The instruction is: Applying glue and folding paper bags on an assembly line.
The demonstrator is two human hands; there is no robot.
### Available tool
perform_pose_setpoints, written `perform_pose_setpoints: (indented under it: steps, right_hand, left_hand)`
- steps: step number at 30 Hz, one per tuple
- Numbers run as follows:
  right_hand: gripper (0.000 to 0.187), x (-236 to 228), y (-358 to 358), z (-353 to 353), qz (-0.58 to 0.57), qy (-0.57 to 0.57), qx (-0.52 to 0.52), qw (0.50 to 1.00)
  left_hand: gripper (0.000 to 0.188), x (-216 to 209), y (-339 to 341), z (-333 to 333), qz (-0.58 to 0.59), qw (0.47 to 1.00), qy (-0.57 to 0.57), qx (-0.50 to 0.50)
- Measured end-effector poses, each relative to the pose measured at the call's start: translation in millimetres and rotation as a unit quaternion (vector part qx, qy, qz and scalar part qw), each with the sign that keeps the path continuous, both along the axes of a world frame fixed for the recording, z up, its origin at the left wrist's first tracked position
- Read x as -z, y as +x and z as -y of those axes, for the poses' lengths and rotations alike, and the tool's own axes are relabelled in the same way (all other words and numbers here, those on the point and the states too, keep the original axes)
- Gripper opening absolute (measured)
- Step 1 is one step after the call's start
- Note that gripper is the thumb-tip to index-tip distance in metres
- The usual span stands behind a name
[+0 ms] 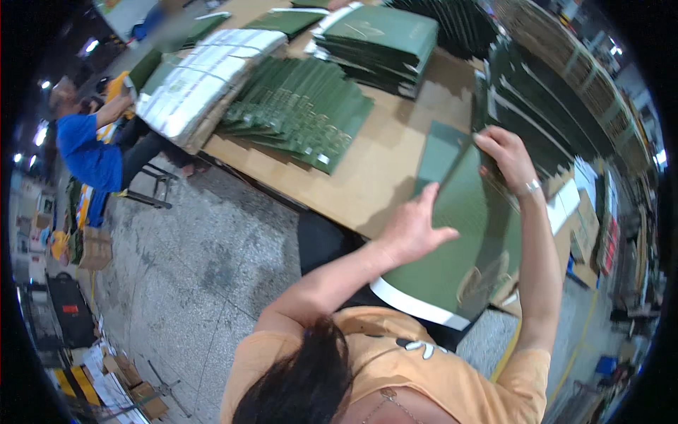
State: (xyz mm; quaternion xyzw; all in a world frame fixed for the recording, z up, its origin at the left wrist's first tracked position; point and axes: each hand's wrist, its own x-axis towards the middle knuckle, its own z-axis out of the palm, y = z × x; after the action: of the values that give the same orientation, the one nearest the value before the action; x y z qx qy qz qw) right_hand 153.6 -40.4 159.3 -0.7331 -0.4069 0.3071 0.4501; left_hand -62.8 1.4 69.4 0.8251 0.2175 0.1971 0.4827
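Note:
A large dark green flat card sheet with a white lower edge lies tilted over the near edge of the brown worktable. My left hand presses flat on its left side, fingers spread. My right hand, with a bracelet at the wrist, grips the sheet's far upper edge beside a row of upright green sheets.
Stacks of green sheets and a fanned-out spread of them cover the table's far side, next to a silver-wrapped bundle. A person in a blue shirt sits at the left. Boxes and papers lie on the grey floor.

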Motion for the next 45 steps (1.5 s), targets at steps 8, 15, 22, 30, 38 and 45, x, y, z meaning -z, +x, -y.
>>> perform_pose_setpoints:
  steps: [8,15,22,30,38,45]
  right_hand:
    - [0.026,114.4,41.3,-27.6,-0.045,-0.063,-0.029,0.997]
    - [0.021,172.0,46.4,-13.4,-0.065,-0.192,-0.037,0.978]
    - [0.022,171.5,38.0,-24.5,-0.136,-0.139,-0.053,0.979]
    - [0.024,168.8,44.6,-28.6,-0.094,-0.2,-0.073,0.972]
    - [0.033,216.6,31.0,6.5,0.211,-0.139,0.006,0.968]
    - [0.06,252.0,1.6,2.2,0.451,-0.136,0.121,0.874]
  left_hand:
    - [0.068,64.9,15.1,-17.5,-0.073,0.996,0.05,-0.018]
    - [0.071,94.5,34.1,2.1,-0.139,0.987,0.056,-0.05]
    - [0.057,115.7,43.8,-8.4,-0.064,0.994,0.023,-0.084]
    - [0.041,125.1,49.9,-5.3,-0.021,0.994,0.027,-0.102]
    - [0.031,129.7,55.3,15.2,-0.101,0.99,0.011,-0.094]
    - [0.042,122.9,-14.9,41.9,-0.041,0.978,0.162,-0.122]
